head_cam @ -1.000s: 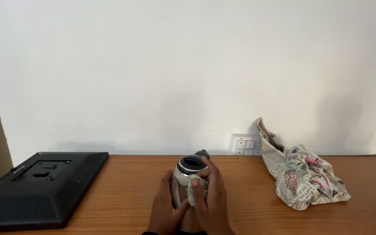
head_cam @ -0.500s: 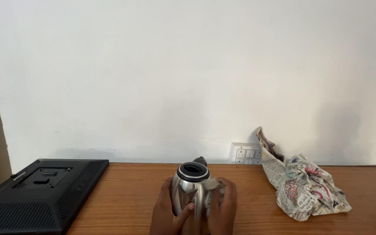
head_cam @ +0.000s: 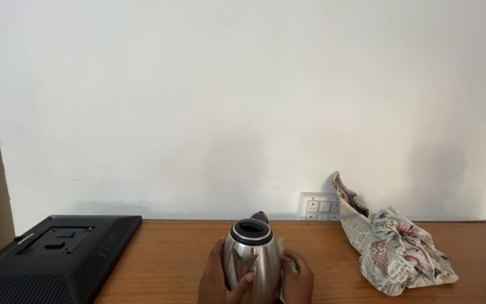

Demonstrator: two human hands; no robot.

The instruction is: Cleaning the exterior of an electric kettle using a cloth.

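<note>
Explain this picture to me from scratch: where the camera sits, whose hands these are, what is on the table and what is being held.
There is no machine here. The camera is worn on a person's head and looks forward and down, so the two bare hands at the bottom edge are that person's own. The left hand and the right hand clasp a shiny steel kettle with a black rim from both sides; a bit of pale paper or cloth seems tucked under the right hand. Everything rests on a brown wooden table against a white wall. To the left lies a flat black monitor, back side up. To the right sits a crumpled sheet of newspaper, beside a white wall switch plate.
</note>
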